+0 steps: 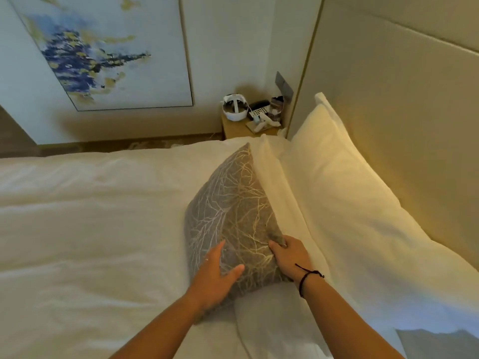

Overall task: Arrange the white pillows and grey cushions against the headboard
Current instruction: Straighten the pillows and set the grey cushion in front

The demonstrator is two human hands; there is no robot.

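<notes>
**Grey cushion, held against the pillows, mid-bed**

Grey cushion (233,218): square, pale branching pattern, standing on edge on the white duvet (90,229) in the middle of the view. Its right side leans on the front white pillow (278,182); its near end overlaps another white pillow (280,325) lying at the near edge.

Right hand (291,256): fingers closed around the cushion's upper near corner, thumb on the patterned face, the other fingers behind the edge. A dark cord bracelet (307,279) sits on the wrist.

Left hand (217,274): laid flat on the patterned face near the lower near corner, fingers spread and not gripping.

Back white pillow (344,182): behind the front one, propped against the beige padded headboard (401,112) on the right.

A second grey cushion (440,343): only a corner shows at the near right edge.

Bedside table (239,130): far side, beyond the bed, in the corner beside the headboard. On it a white rounded device (234,107), a dark telephone (259,107), and smaller items too small to tell.

Framed abstract painting (103,47): blue and gold, on the far left wall.
</notes>
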